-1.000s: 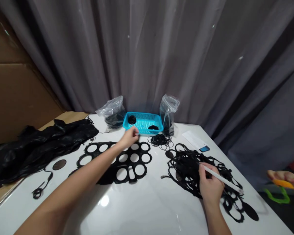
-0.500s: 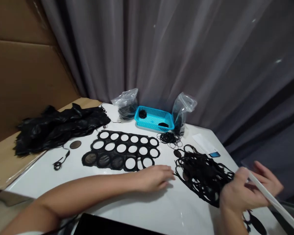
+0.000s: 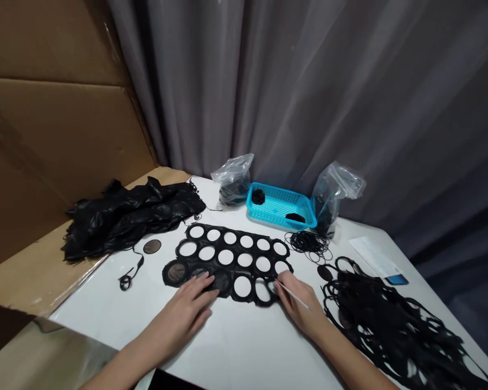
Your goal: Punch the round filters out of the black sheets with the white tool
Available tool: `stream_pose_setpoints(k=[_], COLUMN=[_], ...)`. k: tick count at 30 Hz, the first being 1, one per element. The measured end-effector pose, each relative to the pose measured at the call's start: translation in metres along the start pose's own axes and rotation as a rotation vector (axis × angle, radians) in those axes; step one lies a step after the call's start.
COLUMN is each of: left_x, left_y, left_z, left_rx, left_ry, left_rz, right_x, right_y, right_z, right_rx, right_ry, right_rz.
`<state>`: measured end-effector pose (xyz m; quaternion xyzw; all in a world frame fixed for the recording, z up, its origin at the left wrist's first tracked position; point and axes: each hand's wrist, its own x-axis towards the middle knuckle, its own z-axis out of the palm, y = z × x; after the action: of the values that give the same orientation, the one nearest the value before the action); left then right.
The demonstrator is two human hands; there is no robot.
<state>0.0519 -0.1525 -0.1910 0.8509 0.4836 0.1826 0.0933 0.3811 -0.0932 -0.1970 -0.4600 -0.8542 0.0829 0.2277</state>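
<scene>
A black rubber-like sheet with rows of round cut-outs lies on the white table. Most of its circles show white through them; several at the lower left are still filled with dark discs. My left hand rests flat on those filled circles, fingers stretched. At the lower right corner of the sheet, my right hand is closed in a pinch around a thin white stick, touching the edge of the last ring. Whether the fingers also grip the rubber is hard to see.
Crumpled black sheets lie far left. A loose dark disc sits nearby. Behind stand a blue basket and two clear bags, one left, one right. Black rings and tangled black scraps lie right.
My right hand has come in from the far right to the sheet's lower right corner. My left hand has moved left onto the sheet. The view has shifted.
</scene>
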Motion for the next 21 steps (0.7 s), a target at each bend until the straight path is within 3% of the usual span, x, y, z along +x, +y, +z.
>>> stream_pose_setpoints(k=[8,15,19,21], left_x=[0.003,-0.003,-0.009,-0.011], left_y=[-0.003,0.003,0.005,0.005], left_z=[0.006,0.014,0.014,0.014], left_rx=[0.006,0.063,0.107,0.148], left_ry=[0.006,0.011,0.039,0.053], left_rz=[0.054,0.047,0.072,0.083], right_x=[-0.029,0.001,0.028,0.042], right_y=[0.027,0.015,-0.003,-0.02], right_z=[-0.013,-0.023,-0.029,-0.022], right_rx=[-0.269,-0.266,0.001,0.283], right_ry=[0.092,0.055,0.117,0.028], right_rz=[0.196,0.339,0.33,0.271])
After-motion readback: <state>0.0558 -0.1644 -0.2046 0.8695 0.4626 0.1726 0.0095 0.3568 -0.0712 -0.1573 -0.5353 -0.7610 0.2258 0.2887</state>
